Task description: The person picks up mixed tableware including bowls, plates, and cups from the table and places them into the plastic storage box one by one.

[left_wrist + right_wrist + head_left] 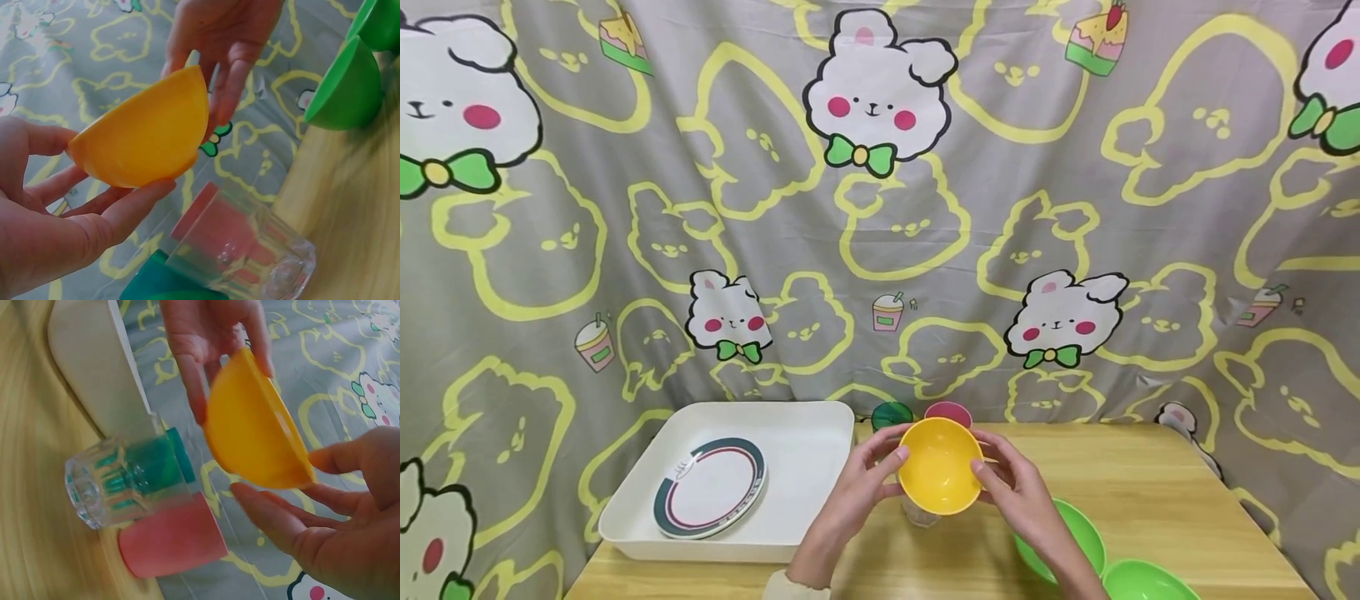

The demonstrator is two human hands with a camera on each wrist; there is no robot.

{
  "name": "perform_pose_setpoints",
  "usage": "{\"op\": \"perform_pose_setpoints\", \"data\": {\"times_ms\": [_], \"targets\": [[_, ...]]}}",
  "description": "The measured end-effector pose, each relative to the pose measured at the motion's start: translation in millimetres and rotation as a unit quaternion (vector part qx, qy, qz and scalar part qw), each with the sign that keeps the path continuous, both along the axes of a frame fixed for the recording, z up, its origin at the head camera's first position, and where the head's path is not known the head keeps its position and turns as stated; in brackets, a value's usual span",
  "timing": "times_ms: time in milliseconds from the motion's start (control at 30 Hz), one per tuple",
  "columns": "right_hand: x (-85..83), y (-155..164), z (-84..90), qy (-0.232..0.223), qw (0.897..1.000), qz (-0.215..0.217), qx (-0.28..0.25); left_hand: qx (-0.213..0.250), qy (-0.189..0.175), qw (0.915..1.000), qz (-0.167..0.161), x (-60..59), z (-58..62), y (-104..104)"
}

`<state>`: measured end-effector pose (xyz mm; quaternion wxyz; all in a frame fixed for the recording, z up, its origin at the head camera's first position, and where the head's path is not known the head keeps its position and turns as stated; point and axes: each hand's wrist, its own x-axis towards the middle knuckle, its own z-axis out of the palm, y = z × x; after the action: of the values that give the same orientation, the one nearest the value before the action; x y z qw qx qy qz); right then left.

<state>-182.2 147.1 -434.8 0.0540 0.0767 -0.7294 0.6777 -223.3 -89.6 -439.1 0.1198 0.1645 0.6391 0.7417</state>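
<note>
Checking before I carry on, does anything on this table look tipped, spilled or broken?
Nothing stands out. Both hands hold the yellow bowl above the clear glass, the striped plate lies flat in the white tray, and the green bowls sit on the table. No spills or damage show.

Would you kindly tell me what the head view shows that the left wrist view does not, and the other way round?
Only the head view shows the white tray and the plate in it. Only the left wrist view shows the whole clear glass, with the pink cup and the teal cup behind it. Both show the yellow bowl held between the left hand and right hand, plus the green bowls.
</note>
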Motion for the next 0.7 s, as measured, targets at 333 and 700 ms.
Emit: {"op": "perform_pose_setpoints", "data": {"times_ms": [333,700], "targets": [[-2.1,14.0,2.0,0.017,0.999,0.018,0.048,-0.021,0.003,0.9985,0.051,-4.0,4.0,-19.9],[-0.2,34.1,3.2,0.060,0.993,0.005,0.103,-0.034,-0.015,0.9931,0.112,-9.4,9.7,-51.6]]}}
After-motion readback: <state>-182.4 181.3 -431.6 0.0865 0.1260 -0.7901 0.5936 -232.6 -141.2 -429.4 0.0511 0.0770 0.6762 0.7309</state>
